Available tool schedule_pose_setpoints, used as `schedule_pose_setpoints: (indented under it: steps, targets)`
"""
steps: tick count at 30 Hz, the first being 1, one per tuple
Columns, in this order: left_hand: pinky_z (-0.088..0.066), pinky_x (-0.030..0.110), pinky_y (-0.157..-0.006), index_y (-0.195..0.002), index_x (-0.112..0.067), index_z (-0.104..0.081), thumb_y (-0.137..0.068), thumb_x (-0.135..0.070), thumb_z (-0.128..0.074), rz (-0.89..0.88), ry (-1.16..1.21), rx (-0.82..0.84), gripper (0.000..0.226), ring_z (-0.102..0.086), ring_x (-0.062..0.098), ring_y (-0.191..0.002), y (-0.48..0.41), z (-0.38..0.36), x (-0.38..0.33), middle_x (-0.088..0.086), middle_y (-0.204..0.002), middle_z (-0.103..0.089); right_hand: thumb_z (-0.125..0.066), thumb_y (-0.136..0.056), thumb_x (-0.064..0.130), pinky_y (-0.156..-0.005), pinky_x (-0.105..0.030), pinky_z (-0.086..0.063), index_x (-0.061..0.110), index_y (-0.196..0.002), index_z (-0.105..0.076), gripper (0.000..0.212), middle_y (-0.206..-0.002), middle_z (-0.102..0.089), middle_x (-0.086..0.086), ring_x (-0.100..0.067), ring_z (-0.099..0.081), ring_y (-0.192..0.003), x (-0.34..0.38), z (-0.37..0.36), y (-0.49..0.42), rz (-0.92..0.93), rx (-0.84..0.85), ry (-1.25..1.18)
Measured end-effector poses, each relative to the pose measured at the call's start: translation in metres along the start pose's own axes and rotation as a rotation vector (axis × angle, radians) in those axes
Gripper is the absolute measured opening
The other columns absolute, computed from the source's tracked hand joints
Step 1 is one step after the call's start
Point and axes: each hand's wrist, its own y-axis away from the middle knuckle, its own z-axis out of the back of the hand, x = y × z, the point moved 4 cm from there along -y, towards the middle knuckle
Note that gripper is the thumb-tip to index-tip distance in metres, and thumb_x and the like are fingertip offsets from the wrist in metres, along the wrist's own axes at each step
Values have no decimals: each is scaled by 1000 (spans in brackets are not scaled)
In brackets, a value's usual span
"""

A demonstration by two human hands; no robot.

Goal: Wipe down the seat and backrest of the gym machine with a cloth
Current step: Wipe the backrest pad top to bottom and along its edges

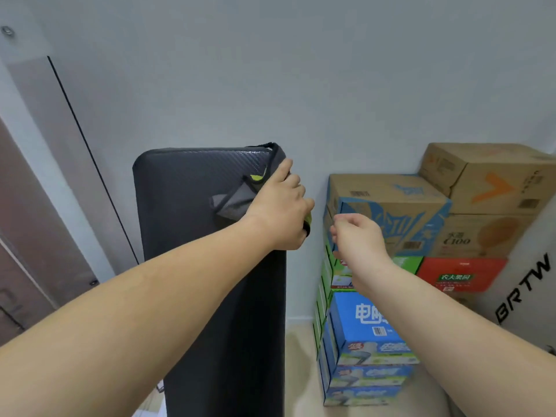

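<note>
Item: tall black padded backrest with a woven-texture vinyl cover [192, 224], standing upright through the centre of the frame, its rounded top edge a little above mid-height and its lower part running out of the bottom edge; the seat is not visible. Item: grey microfibre cloth with black stitched edging and a yellow-green patch [240, 197], draped over the backrest's upper right corner, one loose fold hanging on the front face toward the centre. Item: my left hand [279, 209], reaching in from the lower left of the frame, palm down and fingers curled over the cloth, pressing it against the pad's right edge; a bit of the yellow-green fabric shows under my knuckles. Item: my right hand [358, 242], entering from the lower right, loosely curled with thumb and forefinger nearly pinched together, holding nothing, just to the right of the left hand and apart from cloth and pad. Item: stack of cardboard cartons [451, 206], brown above and blue, green and red below, against the pale wall [301, 70] in the right half of the frame. Item: brown door panel [33, 224] along the left edge. Item: light floor [301, 356], seen at bottom centre.
</note>
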Motion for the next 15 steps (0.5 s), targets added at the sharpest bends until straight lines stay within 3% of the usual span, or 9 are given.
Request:
schedule_pose_setpoints:
  steps: [6, 10, 13, 15]
  targets:
    - [-6, 58, -127, -114, -13, -65, -96, -45, -45, -129, 71, 52, 41, -53, 35, -118, 49, -46, -69, 9, -111, -69, -43, -105, 22, -61, -29, -38, 14, -112, -61, 21, -85, -56, 0, -14, -48, -72, -59, -30, 24, -144, 0, 56]
    - [-14, 53, -126, -116, -8, -58, -91, -34, -52, -172, 176, -7, 36, -55, 34, -111, 73, -71, -100, 9, -107, -65, -38, -107, 33, -85, -38, -43, 16, -121, -61, 32, -105, -61, -10, -26, -55, -94, -130, -51, 41, -260, -93, 40]
    - [-19, 51, -123, -116, -7, -56, -90, -32, -55, -211, 232, -74, 36, -55, 35, -113, 98, -106, -125, 12, -110, -64, -37, -104, 32, -67, -33, -40, 15, -99, -60, 29, -87, -53, -5, -23, -48, -77, -193, -57, 52, -335, -174, 15]
    - [-19, 51, -125, -115, -7, -59, -91, -29, -56, -250, 271, -103, 33, -53, 37, -118, 119, -131, -144, 14, -114, -64, -42, -103, 24, -62, -31, -39, 17, -90, -58, 22, -83, -55, -7, -21, -48, -70, -235, -57, 62, -400, -142, 12]
